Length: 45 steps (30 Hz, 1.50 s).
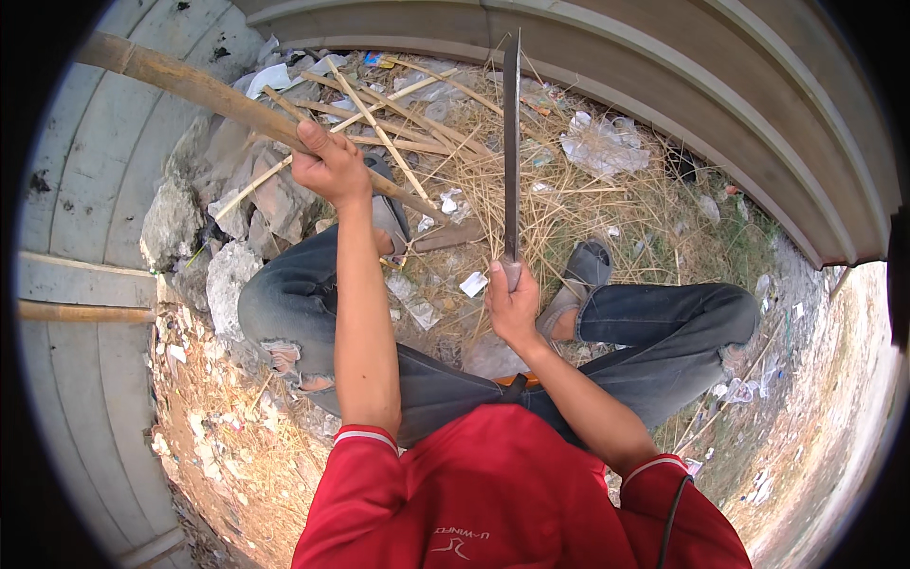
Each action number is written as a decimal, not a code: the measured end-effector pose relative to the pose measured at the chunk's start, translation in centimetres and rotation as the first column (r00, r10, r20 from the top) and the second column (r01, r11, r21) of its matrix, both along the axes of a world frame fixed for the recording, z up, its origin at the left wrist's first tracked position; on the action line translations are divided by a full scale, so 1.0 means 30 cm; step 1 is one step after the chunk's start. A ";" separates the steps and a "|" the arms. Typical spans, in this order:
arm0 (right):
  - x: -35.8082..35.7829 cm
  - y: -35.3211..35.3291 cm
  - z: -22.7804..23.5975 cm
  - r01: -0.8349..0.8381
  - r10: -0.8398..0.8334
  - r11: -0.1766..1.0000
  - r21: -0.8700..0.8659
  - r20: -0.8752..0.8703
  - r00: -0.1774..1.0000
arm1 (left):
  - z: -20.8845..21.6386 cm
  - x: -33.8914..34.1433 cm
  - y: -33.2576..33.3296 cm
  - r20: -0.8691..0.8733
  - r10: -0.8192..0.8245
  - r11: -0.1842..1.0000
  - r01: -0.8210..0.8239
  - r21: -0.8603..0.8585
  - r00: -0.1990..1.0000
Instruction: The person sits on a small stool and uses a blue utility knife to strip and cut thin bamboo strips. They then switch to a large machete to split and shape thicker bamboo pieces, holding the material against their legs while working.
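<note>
My left hand [334, 169] is wrapped round a long bamboo pole [204, 90]. The pole slants from the upper left down toward the middle, its near end by the ground in front of my feet. In my right hand [513, 305] is a machete [512, 156], gripped by its short handle. Its long dark blade points straight away from me, to the right of the pole and apart from it. A short dark piece of wood [447, 236] lies at the pole's lower end, partly hidden.
Split bamboo strips [379, 128] lie piled on straw and shavings ahead. Rocks [232, 284] are heaped at the left, beside a grey panelled wall [85, 190]. A ribbed metal sheet [682, 76] curves along the far side. Crumpled plastic [604, 144] lies among the straw. My bent legs frame the ground.
</note>
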State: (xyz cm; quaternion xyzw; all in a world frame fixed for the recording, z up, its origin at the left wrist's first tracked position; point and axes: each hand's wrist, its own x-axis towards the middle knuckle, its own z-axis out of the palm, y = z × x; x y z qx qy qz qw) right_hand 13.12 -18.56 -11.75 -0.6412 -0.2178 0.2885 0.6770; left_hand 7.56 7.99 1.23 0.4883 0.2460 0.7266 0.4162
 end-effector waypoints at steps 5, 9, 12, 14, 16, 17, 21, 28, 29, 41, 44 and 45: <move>-0.007 -0.145 -0.089 -0.423 0.166 0.685 -0.593 -0.439 0.883 | 0.010 -0.004 -0.003 0.021 -0.008 1.000 0.008 -0.011 1.000; 0.029 -0.070 -0.098 -0.249 0.248 0.877 -0.411 -0.057 0.967 | 0.036 -0.047 -0.018 -0.040 -0.213 0.976 0.215 0.026 0.976; 0.087 -0.007 0.025 -0.188 0.233 0.931 -0.314 0.114 0.966 | 0.033 -0.081 0.023 -0.006 -0.492 0.870 0.491 0.048 0.871; 0.102 0.014 0.091 -0.162 0.182 0.958 -0.237 0.065 0.981 | 0.038 -0.106 0.014 -0.029 -0.502 0.865 0.502 -0.012 0.864; 0.093 0.013 0.098 -0.127 0.137 0.970 -0.205 0.034 0.990 | 0.040 -0.124 0.001 0.009 -0.517 0.856 0.517 -0.029 0.856; 0.075 -0.004 0.091 -0.113 0.122 0.970 -0.214 0.029 0.992 | 0.031 -0.127 -0.006 0.018 -0.502 0.865 0.502 -0.019 0.865; -0.039 -0.151 -0.110 -0.219 0.194 0.921 -0.323 -0.108 0.975 | 0.008 -0.058 -0.031 0.055 -0.346 0.938 0.345 0.016 0.937; -0.011 -0.064 -0.153 -0.187 0.137 0.932 -0.311 -0.175 0.975 | 0.013 0.025 -0.057 -0.025 -0.181 0.980 0.183 0.077 0.983; 0.017 -0.029 -0.126 -0.132 0.109 0.963 -0.237 -0.107 0.988 | 0.001 0.019 -0.060 -0.039 -0.178 0.981 0.180 0.076 0.983; -0.043 -0.072 -0.200 -0.227 0.101 0.847 -0.482 -0.273 0.957 | -0.025 0.028 -0.080 0.109 -0.143 0.990 0.143 0.014 0.984; 0.060 0.046 -0.043 -0.063 0.028 0.974 -0.219 -0.158 0.987 | -0.161 0.040 -0.082 0.180 -0.080 0.992 0.097 -0.086 0.980; 0.107 0.074 0.048 -0.041 0.027 0.988 -0.148 -0.096 0.995 | -0.136 0.049 -0.100 0.178 -0.074 0.992 0.091 -0.085 0.981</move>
